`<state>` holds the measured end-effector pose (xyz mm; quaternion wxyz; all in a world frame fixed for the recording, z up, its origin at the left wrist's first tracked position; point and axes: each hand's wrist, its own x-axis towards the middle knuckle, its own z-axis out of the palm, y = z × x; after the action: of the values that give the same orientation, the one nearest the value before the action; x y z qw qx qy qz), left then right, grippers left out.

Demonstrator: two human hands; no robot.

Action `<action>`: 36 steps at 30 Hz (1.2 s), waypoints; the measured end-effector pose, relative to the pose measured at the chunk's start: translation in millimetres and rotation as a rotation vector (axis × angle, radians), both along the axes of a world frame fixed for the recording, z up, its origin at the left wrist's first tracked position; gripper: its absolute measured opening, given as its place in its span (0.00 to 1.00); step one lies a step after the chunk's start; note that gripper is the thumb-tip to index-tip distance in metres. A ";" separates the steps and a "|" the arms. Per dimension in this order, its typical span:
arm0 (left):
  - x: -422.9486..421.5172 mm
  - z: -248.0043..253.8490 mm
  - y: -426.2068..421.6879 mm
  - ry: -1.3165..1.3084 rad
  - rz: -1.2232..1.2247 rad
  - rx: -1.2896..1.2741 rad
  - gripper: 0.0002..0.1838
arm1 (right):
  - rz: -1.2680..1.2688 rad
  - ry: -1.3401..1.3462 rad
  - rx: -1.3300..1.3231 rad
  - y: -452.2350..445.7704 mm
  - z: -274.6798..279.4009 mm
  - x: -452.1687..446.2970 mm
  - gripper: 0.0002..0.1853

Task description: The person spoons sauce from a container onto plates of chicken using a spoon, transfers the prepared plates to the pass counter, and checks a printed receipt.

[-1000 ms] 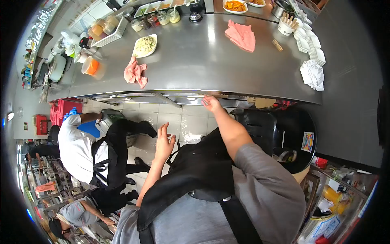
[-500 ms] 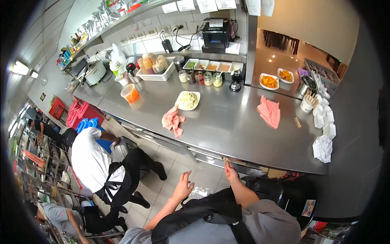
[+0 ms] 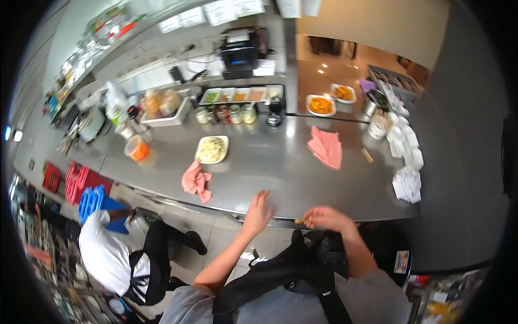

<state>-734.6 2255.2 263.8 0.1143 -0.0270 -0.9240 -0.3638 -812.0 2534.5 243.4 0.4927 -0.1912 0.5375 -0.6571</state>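
My left hand (image 3: 258, 215) is at the counter's front edge, holding nothing, its fingers stretched out and a little apart. My right hand (image 3: 326, 218) pinches a small brownish piece (image 3: 300, 221), too blurred to name, just at that edge. Beyond my hands lies a steel counter (image 3: 253, 183). On it are a crumpled pink cloth (image 3: 197, 182), a white dish of pale shredded food (image 3: 212, 149) and a second pink cloth (image 3: 325, 147). A small tan strip (image 3: 367, 155) rests right of the second cloth.
Jars (image 3: 236, 114) and a condiment tray (image 3: 240, 95) line the back. Two dishes of orange food (image 3: 321, 105) sit in the pass opening. White containers (image 3: 413, 158) and napkins (image 3: 407, 184) stand right. A person in a white shirt (image 3: 102, 254) bends at lower left.
My left hand has risen to the counter edge. My right hand has turned inward with the small brownish piece still pinched. The view has swung right, shifting the counter leftward.
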 end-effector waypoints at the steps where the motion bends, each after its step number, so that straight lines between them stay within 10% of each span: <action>1: -20.6 6.2 8.0 0.056 -0.028 -0.042 0.32 | -0.065 0.110 0.119 13.3 21.7 -20.2 0.12; 13: -255.1 -30.8 112.2 0.142 -0.281 -0.399 0.33 | -0.784 0.477 0.370 101.5 59.0 -211.2 0.11; 23: -303.2 -65.3 129.7 -0.057 -0.277 -0.160 0.20 | -1.454 0.850 0.533 157.4 -0.5 -404.5 0.14; 36: -308.7 -62.8 122.4 0.035 -0.325 -0.399 0.09 | -1.516 0.750 1.071 88.5 4.9 -535.3 0.12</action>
<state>-1043.3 2377.5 201.0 0.0628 -0.2035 -0.9589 -0.1873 -1347.3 2622.9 248.3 -0.2365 0.2541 0.8634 -0.3661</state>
